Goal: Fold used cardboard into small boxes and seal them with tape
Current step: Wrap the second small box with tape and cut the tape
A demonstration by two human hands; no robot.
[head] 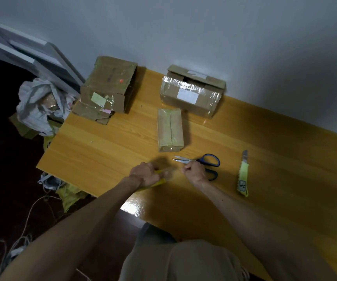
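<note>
The person is sitting at a yellow wooden table [102,151], and both forearms are reaching in from the bottom edge. The left hand [146,175] is gripping a tape roll [160,181]. Only a yellow sliver of the roll is showing under the palm and fingers, and the rest is hiding beneath the hand. A clear strip [171,171] is stretching from the roll toward the right hand [194,171]. The strip is faint and blurred against the wood, so its edges are hard to make out. The right hand is curling into a tight fist, with thumb and fingers pinching the far end of the strip.

Blue-handled scissors [208,161] are lying just behind the right hand, which is covering part of the lower handle loop. A utility knife [243,175] in a yellow casing is lying well to the right with its blade extended.

A small sealed box [170,129], wrapped in glossy tape, is sitting near the middle of the table, apart from both hands. Behind it a larger box [192,94] is standing against the wall with its top flap gaping, and its inside is too dark to read. A stack of flattened cardboard [105,90] is resting on the far left corner. Its labels are too small to read.

On the dark floor to the left a crumpled white bag [38,104] is holding something brown, which cannot be identified.
</note>
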